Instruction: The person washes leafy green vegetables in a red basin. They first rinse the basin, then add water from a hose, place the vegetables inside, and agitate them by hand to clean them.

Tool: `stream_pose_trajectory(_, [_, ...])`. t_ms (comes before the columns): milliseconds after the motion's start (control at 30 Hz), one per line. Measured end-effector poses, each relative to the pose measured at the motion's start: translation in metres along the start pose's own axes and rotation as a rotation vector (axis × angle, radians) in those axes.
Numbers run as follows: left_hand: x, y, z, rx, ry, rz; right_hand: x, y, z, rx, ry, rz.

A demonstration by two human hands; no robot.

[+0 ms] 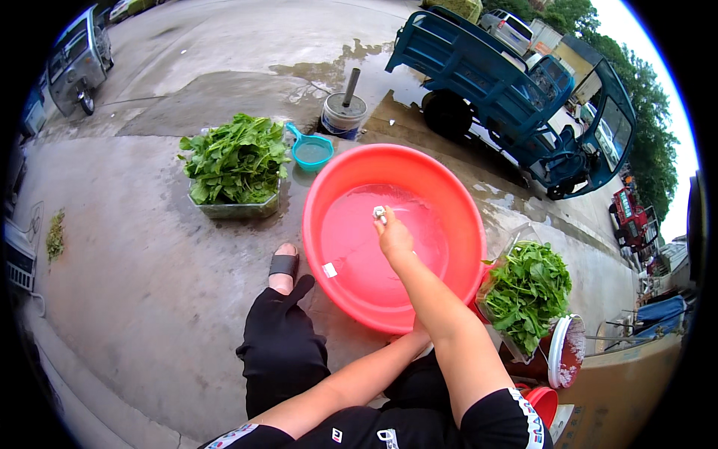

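A large red plastic basin (pixel 336 299) stands in front of me, with what looks like a little water on its bottom. My right hand (pixel 396 238) reaches over its middle, fingers wrapped round a small whitish-silver piece (pixel 380 214), perhaps a hose nozzle or tap end; its exact kind is unclear. My left hand (pixel 421 334) is at the basin's near rim, mostly covered by my right forearm, so its fingers are hidden. Leafy greens (pixel 235 159) fill a clear tub (pixel 247 209) to the left, and more greens (pixel 528 292) are heaped at the basin's right.
A turquoise dipper (pixel 312 152) lies behind the basin, beside a bucket (pixel 342 120) with an upright post. A dark red bucket (pixel 566 352) and cardboard (pixel 621 389) are at my right. A blue cargo tricycle (pixel 493 90) stands at the far right on wet concrete.
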State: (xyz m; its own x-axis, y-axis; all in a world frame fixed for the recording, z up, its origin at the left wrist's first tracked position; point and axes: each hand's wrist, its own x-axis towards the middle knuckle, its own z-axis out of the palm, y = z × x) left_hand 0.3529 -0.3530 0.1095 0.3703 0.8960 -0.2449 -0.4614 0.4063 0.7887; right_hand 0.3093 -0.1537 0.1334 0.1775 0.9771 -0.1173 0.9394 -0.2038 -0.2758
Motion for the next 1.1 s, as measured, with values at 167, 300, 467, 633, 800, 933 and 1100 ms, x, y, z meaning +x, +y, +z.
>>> stream_pose_trajectory(167, [0.004,0.011,-0.009,0.292,-0.049,0.017,0.008,0.030,-0.021,0.114,0.007,0.105])
stream_pose_trajectory(300, [0.018,-0.016,-0.070,0.622,0.301,-0.092,0.004,0.053,-0.024,0.254,-0.001,-0.022])
stream_pose_trajectory(467, [0.044,0.009,-0.124,0.733,0.649,0.160,-0.012,0.094,-0.003,0.378,-0.093,-0.135])
stream_pose_trajectory(633, [0.078,0.006,-0.181,0.457,0.772,0.068,-0.016,0.065,0.001,0.496,-0.259,-0.159])
stream_pose_trajectory(800, [0.085,0.010,-0.190,0.394,0.772,0.043,-0.010,0.052,0.018,0.615,-0.203,-0.239])
stream_pose_trajectory(933, [0.080,0.010,-0.214,0.491,0.783,0.143,0.013,0.021,0.006,0.995,-0.269,-0.147])
stream_pose_trajectory(1100, [0.067,0.021,-0.206,0.507,0.730,0.129,0.039,0.036,0.000,1.214,-0.102,-0.151])
